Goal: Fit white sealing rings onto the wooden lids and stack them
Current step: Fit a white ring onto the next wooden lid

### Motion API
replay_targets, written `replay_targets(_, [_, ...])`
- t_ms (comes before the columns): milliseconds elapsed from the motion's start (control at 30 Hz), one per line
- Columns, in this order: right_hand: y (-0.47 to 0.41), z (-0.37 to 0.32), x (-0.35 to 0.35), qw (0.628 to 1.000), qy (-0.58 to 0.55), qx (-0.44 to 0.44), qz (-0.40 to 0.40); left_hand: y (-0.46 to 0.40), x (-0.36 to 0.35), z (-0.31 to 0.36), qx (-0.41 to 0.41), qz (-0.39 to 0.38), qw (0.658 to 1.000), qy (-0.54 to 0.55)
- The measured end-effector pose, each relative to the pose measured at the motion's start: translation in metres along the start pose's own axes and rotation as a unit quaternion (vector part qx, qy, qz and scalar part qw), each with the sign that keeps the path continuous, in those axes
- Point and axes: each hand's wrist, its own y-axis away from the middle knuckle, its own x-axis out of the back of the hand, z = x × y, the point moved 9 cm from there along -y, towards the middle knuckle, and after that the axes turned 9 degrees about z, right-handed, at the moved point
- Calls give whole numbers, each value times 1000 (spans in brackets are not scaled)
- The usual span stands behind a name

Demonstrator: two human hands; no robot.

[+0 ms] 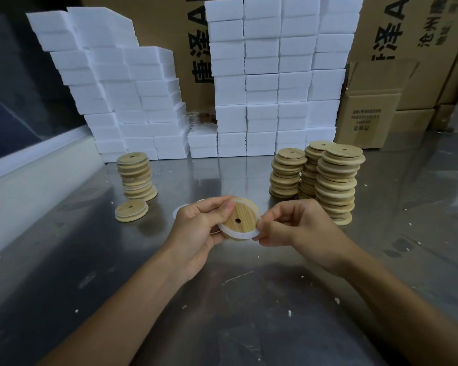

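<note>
Wooden lid [239,219] held above the steel table [249,299] at centre, between both hands, tilted toward the camera, small centre hole visible. White sealing ring [236,235] seated around the lower and right edge of the lid; upper left arc hidden behind fingers, so full seating cannot be told. Left hand [198,228] closed on the lid's left side, thumb pressed on the upper left rim. Right hand [294,223] pinching ring and rim on the right side with thumb and forefinger, other fingers curled. Loose white ring [179,210] lying flat on the table just behind the left hand, partly hidden. Single lid [131,210] flat on the table to the left, pale band at its edge. Just behind it, leaning stack of lids [136,177] with white bands showing between several layers. On the right, three stacks of bare lids [336,186] close together, nearest one tallest. White foam blocks [262,80] piled along the back of the table, cardboard boxes [370,107] behind and to the right. Scattered white crumbs on the table surface.
</note>
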Motion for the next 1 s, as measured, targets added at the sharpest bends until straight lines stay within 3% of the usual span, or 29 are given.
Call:
replay_targets(300, [2,13,-6,992,-70,-37,97,-5,1,-7,12,20,994,104])
replay_targets(467, [0,9,4,987,-95,-23,126,1,-1,-2,-35,-7,996,-80])
replay_targets(600, [-1,6,6,991,-65,-12,119,5,-5,3,-60,-18,991,-117])
replay_targets(800, [-1,6,7,992,-73,-34,98,9,-8,19,-161,-16,976,-148])
replay_targets(1000, [-1,6,0,994,-72,-74,30,9,-8,24,-169,-26,975,-143])
